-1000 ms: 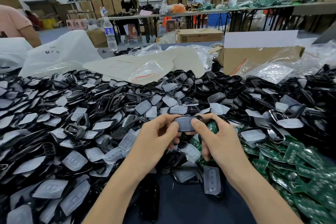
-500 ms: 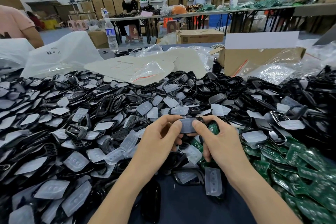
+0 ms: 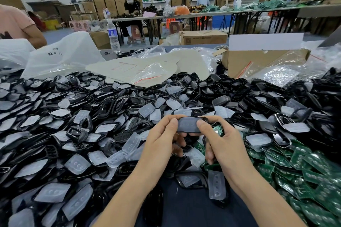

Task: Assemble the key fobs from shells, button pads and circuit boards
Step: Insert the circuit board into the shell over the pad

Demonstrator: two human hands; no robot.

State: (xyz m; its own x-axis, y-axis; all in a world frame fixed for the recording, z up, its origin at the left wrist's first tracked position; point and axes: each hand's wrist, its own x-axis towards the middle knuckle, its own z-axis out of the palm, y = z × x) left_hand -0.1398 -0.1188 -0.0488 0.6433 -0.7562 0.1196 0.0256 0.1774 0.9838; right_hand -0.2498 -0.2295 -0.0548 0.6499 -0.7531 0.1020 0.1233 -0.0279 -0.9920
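Grip: your left hand [image 3: 164, 140], right hand [image 3: 221, 145] both pinch shell [image 3: 188, 131], pressing button pad [image 3: 187, 124] in. Next: seat circuit board [image 3: 299, 160] from right pile.

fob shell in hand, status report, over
Left hand and right hand pinch the fob shell, button pad on top. Green circuit board tucked in right hand. Nothing blocking.

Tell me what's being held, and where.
A key fob shell with button pad, left hand pinching its left end, right hand its right end.
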